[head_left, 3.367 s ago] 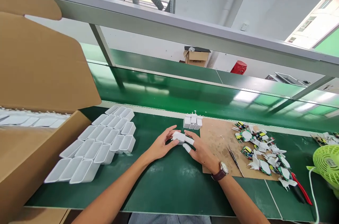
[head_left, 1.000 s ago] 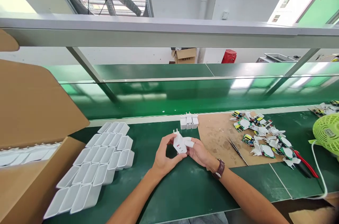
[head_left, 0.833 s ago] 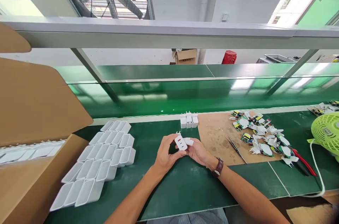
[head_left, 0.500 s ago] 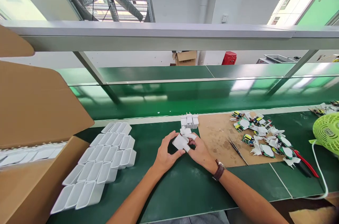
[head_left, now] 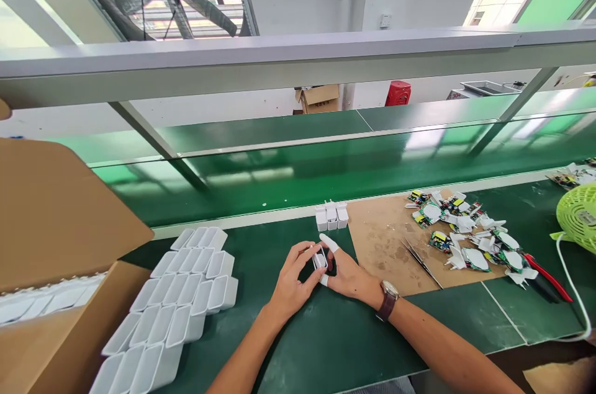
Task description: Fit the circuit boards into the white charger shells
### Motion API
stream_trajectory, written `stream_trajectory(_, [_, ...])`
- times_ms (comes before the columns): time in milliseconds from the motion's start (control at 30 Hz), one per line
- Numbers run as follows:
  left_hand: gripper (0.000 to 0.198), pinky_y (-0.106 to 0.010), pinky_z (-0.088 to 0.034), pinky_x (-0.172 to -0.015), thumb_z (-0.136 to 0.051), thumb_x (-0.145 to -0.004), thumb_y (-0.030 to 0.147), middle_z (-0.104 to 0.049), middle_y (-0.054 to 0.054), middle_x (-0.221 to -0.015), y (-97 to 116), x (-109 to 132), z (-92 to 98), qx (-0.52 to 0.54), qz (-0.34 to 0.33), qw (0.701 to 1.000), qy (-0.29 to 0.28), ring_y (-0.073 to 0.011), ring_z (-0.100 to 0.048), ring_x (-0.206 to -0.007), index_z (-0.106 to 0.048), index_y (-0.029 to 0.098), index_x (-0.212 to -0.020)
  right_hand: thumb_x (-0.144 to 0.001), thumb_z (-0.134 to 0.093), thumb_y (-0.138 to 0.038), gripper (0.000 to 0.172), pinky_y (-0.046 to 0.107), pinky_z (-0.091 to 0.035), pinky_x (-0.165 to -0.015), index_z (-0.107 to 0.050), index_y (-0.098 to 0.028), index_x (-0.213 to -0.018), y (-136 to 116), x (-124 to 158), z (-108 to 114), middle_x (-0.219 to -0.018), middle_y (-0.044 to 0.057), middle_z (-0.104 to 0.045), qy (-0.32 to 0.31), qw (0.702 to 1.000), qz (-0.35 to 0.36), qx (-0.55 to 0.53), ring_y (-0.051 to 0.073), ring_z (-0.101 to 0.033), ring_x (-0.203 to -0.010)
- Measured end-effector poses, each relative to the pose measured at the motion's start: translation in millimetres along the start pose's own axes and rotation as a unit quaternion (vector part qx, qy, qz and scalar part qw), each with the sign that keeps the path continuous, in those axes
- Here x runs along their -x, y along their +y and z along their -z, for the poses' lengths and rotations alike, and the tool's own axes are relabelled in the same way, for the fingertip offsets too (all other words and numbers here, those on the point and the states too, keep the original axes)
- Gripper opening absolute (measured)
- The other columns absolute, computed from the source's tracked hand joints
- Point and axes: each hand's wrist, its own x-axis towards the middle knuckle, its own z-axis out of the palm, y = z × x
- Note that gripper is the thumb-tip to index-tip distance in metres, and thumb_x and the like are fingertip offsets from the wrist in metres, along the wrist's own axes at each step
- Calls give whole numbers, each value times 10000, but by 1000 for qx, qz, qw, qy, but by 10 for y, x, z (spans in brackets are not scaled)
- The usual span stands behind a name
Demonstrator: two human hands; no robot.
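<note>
My left hand [head_left: 294,279] is closed round a small white plastic housing [head_left: 320,259], its open end turned toward me. Something pale shows inside, too small to make out. Beside it, my right hand [head_left: 347,271] has thumb and index finger spread apart, with white covers on their tips. Its other fingers are partly hidden behind, and whether they touch the housing I cannot tell. Just beyond my hands, a few white plug-like housings [head_left: 331,218] stand in a row. On my left lie rows of white open casings [head_left: 174,291].
A brown cardboard sheet [head_left: 377,257] bears tweezers [head_left: 421,262] and a heap of circuit boards with white parts [head_left: 465,229]. Red-handled pliers [head_left: 549,277] and a green fan [head_left: 580,215] are at right. An open carton [head_left: 77,326] stands at left, below a metal rail [head_left: 298,53].
The white housing has been turned so its open end shows. My right thumb and index finger have spread away from it. The view has shifted slightly.
</note>
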Motion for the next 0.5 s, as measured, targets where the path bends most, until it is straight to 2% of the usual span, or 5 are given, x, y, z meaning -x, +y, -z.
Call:
stream_trajectory(133, [465, -493, -551, -1074, -769, -874, 343, -676, -109, -1314, -86, 17, -2, 14, 39, 999, 23, -278, -663, -1241, -588, 260, -1295, -838, -730, -216, 879, 349, -562, -716, -278, -232, -1592, -67, 1, 8, -977, 32, -667, 0, 1000, 8, -20, 187, -643, -752])
stream_trajectory(300, [253, -463, -574, -1040, -724, -910, 305, -639, -101, -1348, 44, -141, 100, -68, -62, 996, -19, -266, -667, -1211, -728, 281, -1161, -840, -724, -232, 845, 370, -584, -764, -305, -216, -1574, -115, -5, 8, -1208, 116, -641, 7, 1000, 17, -21, 215, -670, -849])
stream_trajectory(433, [277, -413, -603, -971, -688, -932, 255, -685, -93, -1256, 197, -275, 254, -121, -94, 983, -99, -236, -696, -1127, -714, 284, -1206, -872, -718, -298, 874, 435, -580, -874, -243, -169, -1595, -96, 0, 5, -1274, 164, -591, -13, 1000, 27, 0, 271, -665, -995])
stream_trajectory(500, [210, -414, -605, -960, -700, -927, 259, -713, -86, -1237, 232, -322, 326, -143, -93, 975, -145, -238, -700, -1111, -732, 272, -1134, -895, -703, -326, 877, 466, -561, -936, -220, -144, -1604, -92, 3, 8, -1308, 186, -573, -22, 999, 31, 3, 301, -645, -1085])
